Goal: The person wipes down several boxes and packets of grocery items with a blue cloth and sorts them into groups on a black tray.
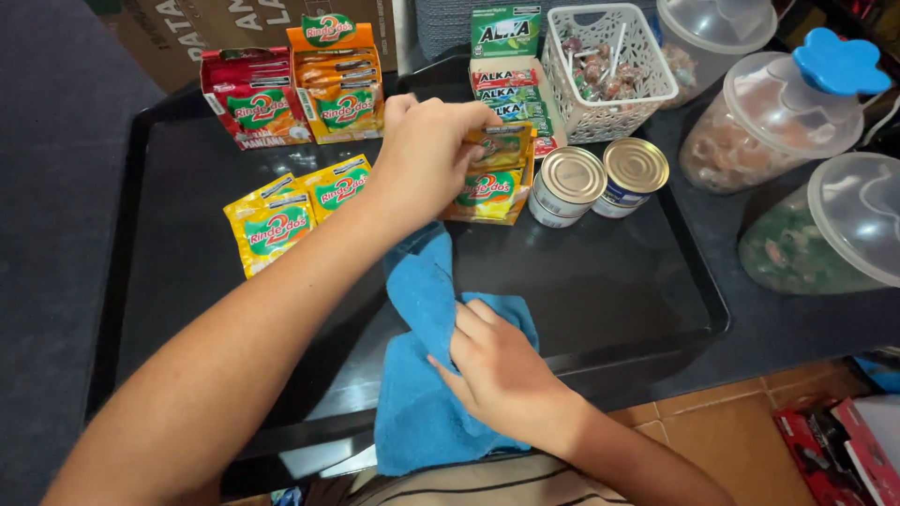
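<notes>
Left hand [427,155] grips orange-green sachets [487,187]; right hand [502,370] cloth [422,375].

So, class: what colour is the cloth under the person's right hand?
Blue: the cloth lies under the right hand, clearest in the head view.

Both forearms are bare from the edge of the picture down to the wrist, with no sleeve, watch, bracelet or ring to be seen on either one. The left hand [427,155] is a slim hand with short, unpainted nails and plain knuckles, and the right hand [502,370] looks the same, its fingers slender and unadorned. Just below the right hand's wrist, at the bottom edge, shows a strip of the person's clothing [487,485]: a beige fabric crossed by thin dark stripes.
</notes>
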